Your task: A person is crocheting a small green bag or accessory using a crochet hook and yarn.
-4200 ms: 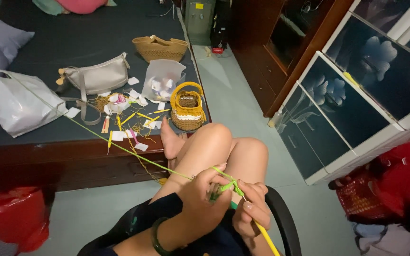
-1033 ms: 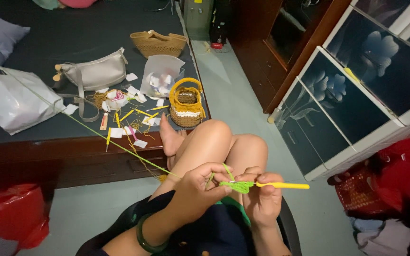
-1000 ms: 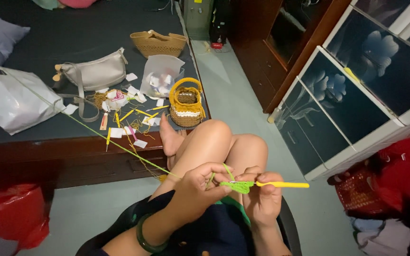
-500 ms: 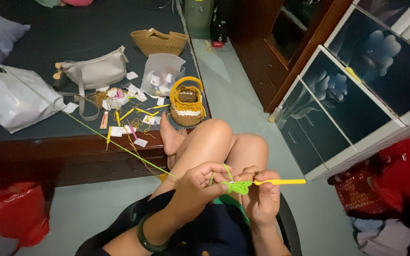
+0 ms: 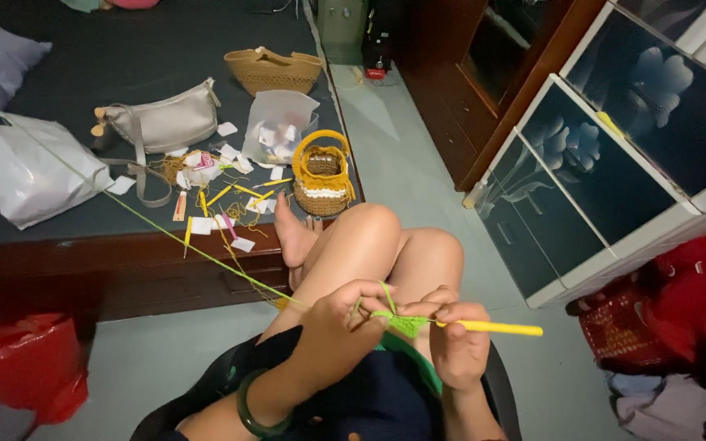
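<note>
My left hand [image 5: 345,322] pinches a small green crocheted piece [image 5: 402,323] and tensions a green yarn strand [image 5: 198,249] that runs up left to a white plastic bag [image 5: 30,167] on the bed. My right hand [image 5: 455,343] grips a yellow crochet hook [image 5: 500,327], its tip in the green piece and its handle pointing right. Both hands work above my bent knees [image 5: 386,245]. A dark green bangle [image 5: 248,404] circles my left wrist.
On the dark bed [image 5: 83,57] lie a small yellow crocheted basket [image 5: 323,173], a beige shoulder bag [image 5: 161,122], a woven tan bag [image 5: 274,71], paper scraps and yellow yarn. A cabinet with floral glass doors [image 5: 598,163] stands right. Red bags sit at lower left [image 5: 22,367] and right [image 5: 680,310].
The hook has stayed roughly level, shifting slightly as my right hand works it in the green piece. 4.2 s ago it pointed downward. The rest has not moved.
</note>
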